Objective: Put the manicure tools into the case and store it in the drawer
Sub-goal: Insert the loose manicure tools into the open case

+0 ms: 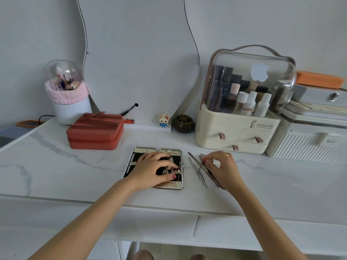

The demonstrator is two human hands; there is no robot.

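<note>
An open manicure case [144, 150] with black lining and a silver textured rim lies flat on the white marble tabletop. My left hand [154, 168] rests spread over it, fingertips on a clipper seated in the case's right half. To the right of the case lie several loose thin metal tools [197, 168]. My right hand [221, 167] hovers over them, thumb and forefinger pinched on a small metal tool [202, 160]. Part of the pile is hidden under this hand. Two drawer fronts [244, 231] run below the table edge, both closed.
A red zipped box [93, 133] sits at the back left, with a brush holder [65, 94] behind it. A cream cosmetics organiser [240, 128] with small drawers stands at the back right, beside white storage boxes [309, 143]. A curved mirror [139, 59] leans on the wall.
</note>
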